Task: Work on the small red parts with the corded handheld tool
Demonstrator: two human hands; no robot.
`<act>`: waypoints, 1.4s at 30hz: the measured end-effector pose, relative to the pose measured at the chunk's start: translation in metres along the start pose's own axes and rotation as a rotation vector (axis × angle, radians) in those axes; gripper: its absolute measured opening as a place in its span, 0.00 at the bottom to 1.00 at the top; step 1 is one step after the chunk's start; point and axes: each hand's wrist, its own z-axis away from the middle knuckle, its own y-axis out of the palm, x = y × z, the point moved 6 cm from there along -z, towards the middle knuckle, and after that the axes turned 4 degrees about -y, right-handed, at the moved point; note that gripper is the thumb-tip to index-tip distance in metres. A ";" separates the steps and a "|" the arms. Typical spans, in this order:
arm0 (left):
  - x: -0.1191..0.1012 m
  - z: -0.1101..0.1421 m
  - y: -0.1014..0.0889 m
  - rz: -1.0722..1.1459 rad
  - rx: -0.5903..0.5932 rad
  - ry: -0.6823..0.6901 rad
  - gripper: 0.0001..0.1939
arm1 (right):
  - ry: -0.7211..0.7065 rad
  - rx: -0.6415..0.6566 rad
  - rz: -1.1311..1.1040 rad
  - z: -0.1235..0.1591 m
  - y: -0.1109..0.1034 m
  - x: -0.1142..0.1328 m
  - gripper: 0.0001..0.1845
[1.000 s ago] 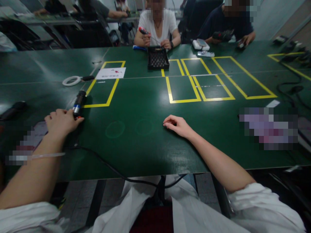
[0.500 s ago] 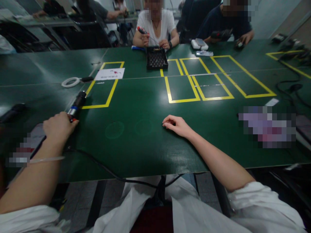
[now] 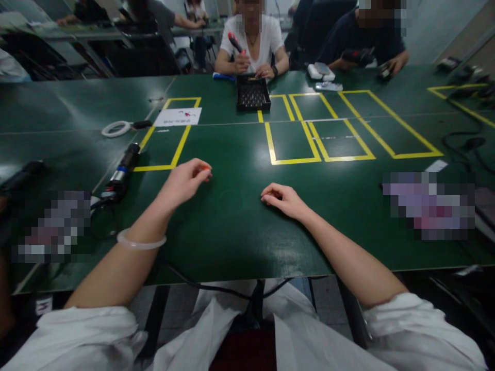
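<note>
- My landmark is the black-and-silver cylindrical tool with a blue band (image 3: 122, 167), lying aslant on the glossy green tabletop (image 3: 232, 247), its darker end away from the wearer.
- I see the left hand (image 3: 182, 181) to the right of the tool and apart from it, thumb and fingers closed on a small orange-red piece (image 3: 208, 173); most of that piece is hidden, so I can't tell its shape.
- A pale, translucent bangle (image 3: 142, 240) circles the left wrist, to the right of the tool and nearer the wearer.
- The right hand (image 3: 285, 200) lies farther right of the tool, loosely curled on the tabletop — I can't tell whether anything is inside it. The two hands are apart.
- Just right of the tool I make out a yellow tape rectangle (image 3: 181, 146), with a white printed sheet (image 3: 178, 117) across it, beyond the tool.
- Beyond the tool, slightly left, sits a white ring-shaped coil (image 3: 116, 129).
- Far beyond the tool and to the right, a co-worker in a white shirt (image 3: 253, 41) holds a red-and-black handled tool (image 3: 234, 43) above an open black tray (image 3: 253, 108).
</note>
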 end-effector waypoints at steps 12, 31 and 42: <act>-0.065 0.004 0.118 0.671 0.377 0.082 0.18 | 0.029 -0.049 -0.277 -0.006 0.000 -0.010 0.18; -0.059 0.009 0.129 0.765 0.402 0.000 0.20 | 0.023 -0.067 -0.211 -0.004 -0.002 -0.012 0.17; -0.060 0.011 0.129 0.769 0.427 0.019 0.21 | 0.029 -0.061 -0.217 -0.004 0.000 -0.011 0.19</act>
